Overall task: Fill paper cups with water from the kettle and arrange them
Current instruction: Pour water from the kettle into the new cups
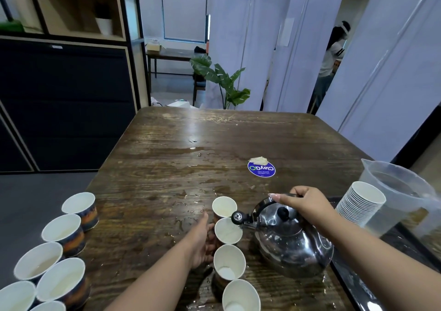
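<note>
Right hand [301,203] tilts kettle [290,241]; four cups [228,230] centre, six left.

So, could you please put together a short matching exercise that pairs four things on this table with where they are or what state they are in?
Things:
1. kettle
2. cup stack
3. sticker
4. jug

Places or states:
A. lying on its side at the table's right
B. flat on the wood, mid-table
C. tilted, spout over a cup, held by the right hand
D. clear plastic, at the far right edge

Pairs: 1-C, 2-A, 3-B, 4-D
</note>
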Motion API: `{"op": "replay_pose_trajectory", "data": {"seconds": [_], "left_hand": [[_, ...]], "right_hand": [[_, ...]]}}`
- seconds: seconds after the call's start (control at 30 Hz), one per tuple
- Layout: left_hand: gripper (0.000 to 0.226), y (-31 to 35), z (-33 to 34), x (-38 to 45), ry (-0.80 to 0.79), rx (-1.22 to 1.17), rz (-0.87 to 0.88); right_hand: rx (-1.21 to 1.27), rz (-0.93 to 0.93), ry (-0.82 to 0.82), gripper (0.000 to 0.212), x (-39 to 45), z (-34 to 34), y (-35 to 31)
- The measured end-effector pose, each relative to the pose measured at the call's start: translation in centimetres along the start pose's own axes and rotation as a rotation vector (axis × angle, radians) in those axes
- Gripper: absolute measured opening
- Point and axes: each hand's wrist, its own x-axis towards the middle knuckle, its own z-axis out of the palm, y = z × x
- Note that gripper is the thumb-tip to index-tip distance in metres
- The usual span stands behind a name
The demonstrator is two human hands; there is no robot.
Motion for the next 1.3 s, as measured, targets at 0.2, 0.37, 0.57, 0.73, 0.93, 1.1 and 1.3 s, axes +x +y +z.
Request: {"op": "replay_pose_trajectory", "data": {"seconds": [0.2, 0.37, 0.57, 0.73, 0.93, 1.1, 1.3], "left_hand": [[0.068, -0.4, 0.0, -0.7, -0.032, -0.006, 0.002], [0.068, -0.3, 0.2, -1.1, -0.052, -0.021, -0.006], [0.063, -0.8, 0.4, -1.6, -0.022, -0.076, 0.009], [0.061, -1.6, 0.0, -2.1, -0.061, -0.095, -0.022], [0.06, -2.3, 0.1, -2.5, -0.069, -0.089, -0.032], [0.061, -2.3, 0.4, -2.8, -0.075, -0.075, -0.047], [0.061, -2.1, 0.5, -3.3, -0.076, -0.046, -0.046]], "right_hand": [[0.0, 0.011, 0.003, 0.064, -0.1, 0.1, 0.1], [0.046, 0.023, 0.003, 0.063, -0.6, 0.1, 0.2], [0.114, 0.03, 0.026, 0.057, -1.5, 0.1, 0.3], [0.138, 0.017, 0.033, 0.055, -2.6, -0.3, 0.5], [0.089, -0.016, -0.007, 0.054, -4.5, -0.4, -0.2], [-0.005, -0.036, 0.007, 0.054, -5.6, -0.2, -0.4], [-0.055, -0.024, 0.013, 0.058, -6.1, 0.2, 0.1]]}}
